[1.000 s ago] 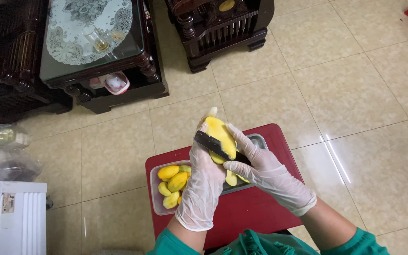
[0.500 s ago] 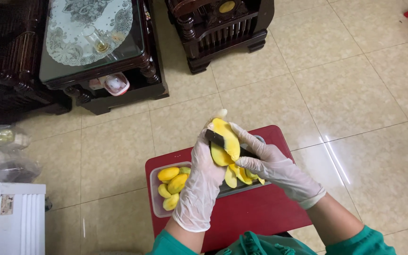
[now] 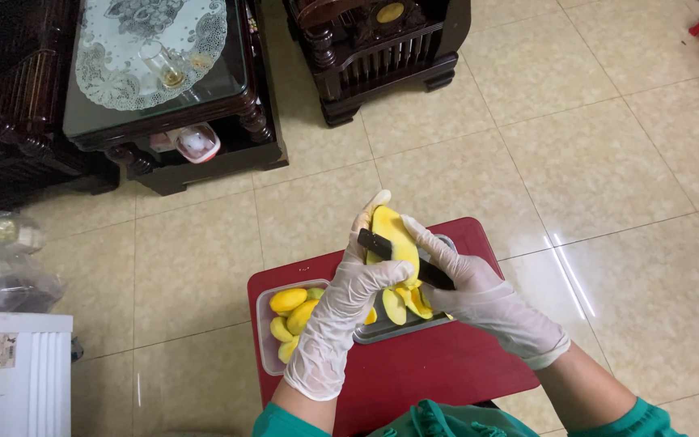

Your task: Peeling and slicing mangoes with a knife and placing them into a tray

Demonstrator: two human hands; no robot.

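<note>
The left hand point(image 3: 341, 307), in a thin white glove, has its fingers closed around a peeled yellow mango point(image 3: 392, 235), held above the red plastic counter point(image 3: 430, 372). The right hand point(image 3: 479, 295), gloved too, grips a dark-handled knife point(image 3: 404, 259) laid across the fruit. Yellow slices point(image 3: 402, 303) lie below, probably on a metal tray point(image 3: 390, 328). At 9 o'clock of the hands, a clear plastic box point(image 3: 264, 340) holds yellow pieces point(image 3: 289, 301)
</note>
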